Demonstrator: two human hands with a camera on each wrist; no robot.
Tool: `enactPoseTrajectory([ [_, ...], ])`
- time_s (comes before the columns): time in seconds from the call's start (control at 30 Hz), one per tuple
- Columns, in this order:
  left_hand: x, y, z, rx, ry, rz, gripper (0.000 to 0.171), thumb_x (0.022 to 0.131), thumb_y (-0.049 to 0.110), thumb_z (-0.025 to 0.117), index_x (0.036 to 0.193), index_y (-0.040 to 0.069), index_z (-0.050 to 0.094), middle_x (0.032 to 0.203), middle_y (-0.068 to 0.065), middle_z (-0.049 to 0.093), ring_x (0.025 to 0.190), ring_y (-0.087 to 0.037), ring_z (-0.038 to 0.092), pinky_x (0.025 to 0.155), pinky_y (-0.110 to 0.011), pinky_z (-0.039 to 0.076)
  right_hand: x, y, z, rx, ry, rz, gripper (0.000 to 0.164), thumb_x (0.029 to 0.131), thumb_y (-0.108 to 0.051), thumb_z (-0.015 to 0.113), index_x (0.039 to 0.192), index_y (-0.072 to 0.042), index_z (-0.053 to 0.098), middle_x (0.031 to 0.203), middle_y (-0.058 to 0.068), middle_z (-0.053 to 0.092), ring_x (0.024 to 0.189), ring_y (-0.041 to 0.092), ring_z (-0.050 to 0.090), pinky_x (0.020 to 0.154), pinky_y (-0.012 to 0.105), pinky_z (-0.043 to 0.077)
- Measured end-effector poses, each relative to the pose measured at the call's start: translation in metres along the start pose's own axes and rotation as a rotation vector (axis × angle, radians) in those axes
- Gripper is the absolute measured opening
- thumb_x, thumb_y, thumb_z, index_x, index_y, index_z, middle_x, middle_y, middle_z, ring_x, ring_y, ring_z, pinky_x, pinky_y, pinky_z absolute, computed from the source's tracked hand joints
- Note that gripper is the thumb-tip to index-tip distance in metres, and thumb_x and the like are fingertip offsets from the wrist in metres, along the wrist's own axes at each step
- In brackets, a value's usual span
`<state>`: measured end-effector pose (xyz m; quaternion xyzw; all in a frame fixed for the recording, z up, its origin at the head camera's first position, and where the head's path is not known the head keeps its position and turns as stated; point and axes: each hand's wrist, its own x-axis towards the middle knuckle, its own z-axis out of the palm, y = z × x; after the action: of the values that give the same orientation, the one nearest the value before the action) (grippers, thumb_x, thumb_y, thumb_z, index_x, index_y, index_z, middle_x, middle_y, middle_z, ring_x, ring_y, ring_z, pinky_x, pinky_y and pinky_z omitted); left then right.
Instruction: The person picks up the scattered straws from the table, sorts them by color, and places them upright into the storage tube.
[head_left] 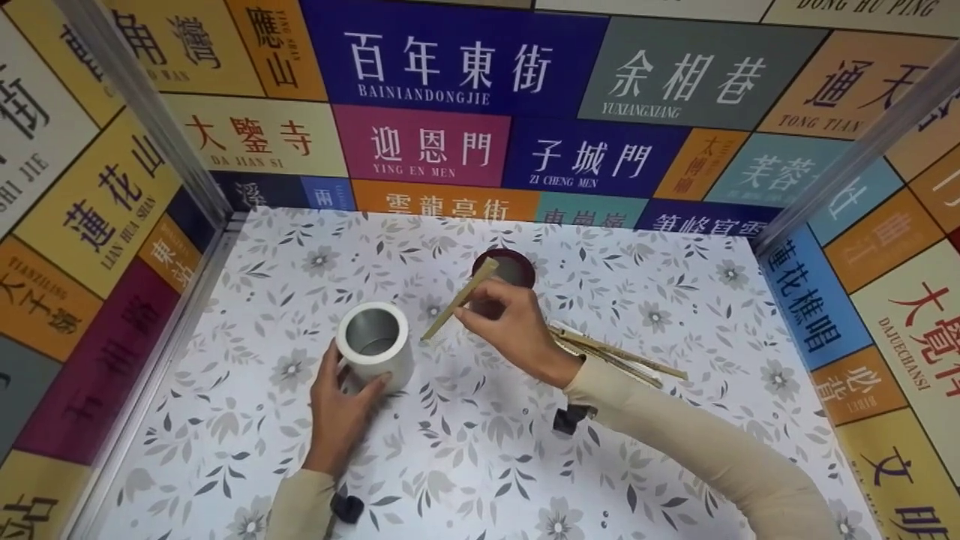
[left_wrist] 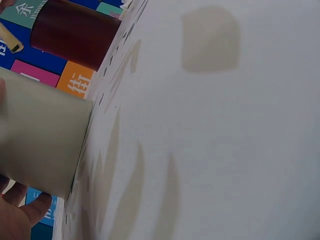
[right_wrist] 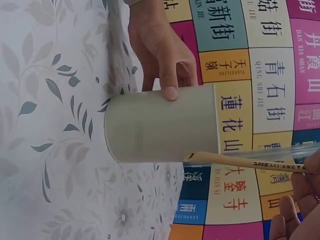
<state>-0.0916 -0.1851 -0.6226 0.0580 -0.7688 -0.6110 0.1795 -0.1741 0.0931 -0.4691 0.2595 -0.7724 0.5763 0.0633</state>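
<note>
a wooden stick point(head_left: 465, 293) is pinched in the right hand point(head_left: 511, 322), just beside the upright pale cup point(head_left: 399, 363) gripped by the left hand point(head_left: 341, 411); insertion seems in progress, for which the stick's lower tip must be brought over the open mouth.

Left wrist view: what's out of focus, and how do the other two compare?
Left wrist: near tabletop blurred, its pattern smeared. Head: large wall lettering legible, the inside of the pale cup darker than its rim. Right wrist: some print on the stick readable.
</note>
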Motion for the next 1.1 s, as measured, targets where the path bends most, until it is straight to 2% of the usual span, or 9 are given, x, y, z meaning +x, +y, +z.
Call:
enactPoseTrajectory([
  [0.13,0.001,0.001,0.001,-0.008,-0.002,-0.011,0.105,0.082,0.014,0.100,0.170,0.023,0.044,0.163,-0.012,0.054,0.151,-0.036,0.050,0.125,-0.056,0.044,0.007,-0.006,0.003,0.003,0.014,-0.035,0.008,0.094,-0.004,0.086,0.096,-0.003,0.079,0.080,0.010,0.062,0.071,0.017,0.052,0.064,0.024,0.042],
  [0.23,0.002,0.002,0.002,-0.013,-0.007,-0.001,0.105,0.082,0.015,0.100,0.170,0.022,0.044,0.163,-0.012,0.053,0.151,-0.037,0.051,0.124,-0.056,0.044,0.012,-0.011,0.005,0.022,0.016,-0.064,0.009,0.095,-0.004,0.086,0.103,-0.005,0.083,0.086,0.007,0.067,0.071,0.017,0.051,0.065,0.025,0.042],
  [0.33,0.003,0.003,0.004,-0.013,-0.013,0.012,0.104,0.083,0.016,0.100,0.170,0.021,0.044,0.162,-0.011,0.054,0.152,-0.033,0.050,0.124,-0.052,0.045,0.017,-0.016,0.007,0.034,0.020,-0.107,0.011,0.095,-0.006,0.086,0.106,-0.007,0.084,0.094,0.003,0.074,0.072,0.016,0.052,0.066,0.030,0.044],
  [0.43,0.004,0.005,0.005,-0.008,-0.017,0.024,0.104,0.083,0.016,0.100,0.170,0.020,0.044,0.162,-0.011,0.054,0.153,-0.031,0.049,0.125,-0.050,0.045,0.019,-0.021,0.010,0.028,0.029,-0.144,0.012,0.096,-0.009,0.087,0.107,-0.008,0.084,0.097,0.003,0.076,0.071,0.015,0.051,0.063,0.034,0.044],
  [0.53,0.004,0.006,0.005,0.008,-0.018,0.030,0.103,0.083,0.016,0.100,0.170,0.020,0.044,0.161,-0.010,0.055,0.153,-0.029,0.049,0.125,-0.050,0.044,0.020,-0.022,0.015,0.025,0.031,-0.156,0.012,0.097,-0.012,0.087,0.108,-0.008,0.084,0.100,0.006,0.077,0.077,0.015,0.054,0.069,0.032,0.046],
  [0.7,0.003,0.005,0.004,0.031,-0.018,0.039,0.103,0.084,0.013,0.099,0.170,0.019,0.043,0.161,-0.009,0.055,0.153,-0.028,0.049,0.126,-0.051,0.044,0.017,-0.009,0.031,0.023,0.004,-0.140,0.010,0.096,-0.012,0.087,0.106,-0.009,0.084,0.100,0.007,0.078,0.095,0.017,0.066,0.088,0.031,0.052],
  [0.87,0.002,0.003,0.002,0.027,-0.015,0.040,0.102,0.084,0.013,0.099,0.170,0.020,0.044,0.161,-0.009,0.055,0.152,-0.028,0.049,0.125,-0.053,0.044,0.009,0.012,0.044,-0.020,-0.024,-0.093,0.012,0.096,-0.012,0.088,0.106,-0.009,0.085,0.098,0.011,0.077,0.097,0.018,0.068,0.089,0.032,0.053],
  [0.93,0.002,0.002,0.002,0.028,-0.013,0.041,0.101,0.084,0.013,0.099,0.169,0.020,0.044,0.161,-0.009,0.056,0.152,-0.028,0.050,0.125,-0.053,0.044,0.007,0.017,0.048,-0.039,-0.034,-0.057,0.013,0.095,-0.012,0.088,0.107,-0.009,0.085,0.098,0.008,0.077,0.097,0.017,0.068,0.088,0.032,0.054],
  [1.1,0.001,0.001,-0.001,0.031,-0.008,0.030,0.103,0.083,0.016,0.100,0.170,0.021,0.044,0.161,-0.008,0.056,0.152,-0.028,0.050,0.124,-0.053,0.045,0.007,0.023,0.051,-0.016,-0.100,0.004,0.014,0.096,-0.014,0.087,0.111,-0.012,0.085,0.109,-0.002,0.080,0.106,0.018,0.070,0.097,0.043,0.057],
])
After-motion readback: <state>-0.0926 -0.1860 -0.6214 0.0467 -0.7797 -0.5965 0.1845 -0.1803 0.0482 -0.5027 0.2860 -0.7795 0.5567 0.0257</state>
